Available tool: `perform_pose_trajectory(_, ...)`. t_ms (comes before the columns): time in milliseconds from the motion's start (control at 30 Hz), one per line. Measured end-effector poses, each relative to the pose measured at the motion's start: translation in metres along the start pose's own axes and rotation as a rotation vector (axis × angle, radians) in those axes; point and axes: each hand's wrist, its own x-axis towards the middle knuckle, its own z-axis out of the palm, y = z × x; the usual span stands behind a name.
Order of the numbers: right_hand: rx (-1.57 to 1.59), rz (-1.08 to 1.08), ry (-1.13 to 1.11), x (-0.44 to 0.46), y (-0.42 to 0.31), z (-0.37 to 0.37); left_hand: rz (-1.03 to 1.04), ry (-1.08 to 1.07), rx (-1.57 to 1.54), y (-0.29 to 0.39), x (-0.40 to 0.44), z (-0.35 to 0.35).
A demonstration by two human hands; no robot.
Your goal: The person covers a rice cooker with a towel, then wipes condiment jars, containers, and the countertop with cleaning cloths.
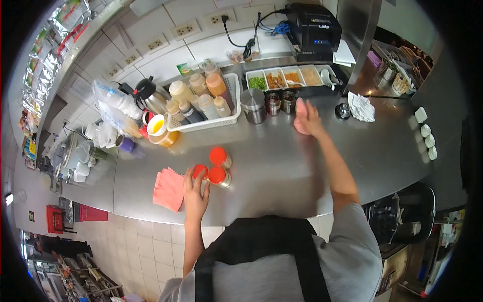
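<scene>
My right hand (312, 121) presses a folded pink cloth (301, 115) on the steel counter, just right of two small dark-lidded jars (280, 103). Near the front edge, my left hand (196, 194) has its fingers apart, with the fingertips at the leftmost of three red-lidded jars (219, 175). Whether it grips that jar is hard to tell; the fingers look spread over its side. Left of this hand a second pink cloth (169, 190) lies flat on the counter (266, 166).
A white basket (209, 123) of squeeze bottles stands at the back, with a steel canister (253, 106) beside it. Behind are trays of chopped food (275, 79) and a black printer (314, 30). Crumpled paper (361, 107) and small white dishes (426, 131) lie right.
</scene>
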Motion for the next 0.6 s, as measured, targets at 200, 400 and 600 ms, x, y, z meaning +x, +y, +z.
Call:
perform_pose_trajectory(200,-0.385,0.135,-0.024,0.01,-0.043,0.031,-0.213,-0.044,0.054,-0.03,-0.044,-0.016)
perform_pose_trajectory(400,0.005,0.115,0.131,0.037,0.007,0.044,-0.234,-0.129,0.099,-0.034,-0.06,-0.014)
perform_pose_trajectory(600,-0.18,0.222,0.094,0.029,-0.066,0.041,-0.121,-0.119,0.053,-0.022,-0.03,-0.004)
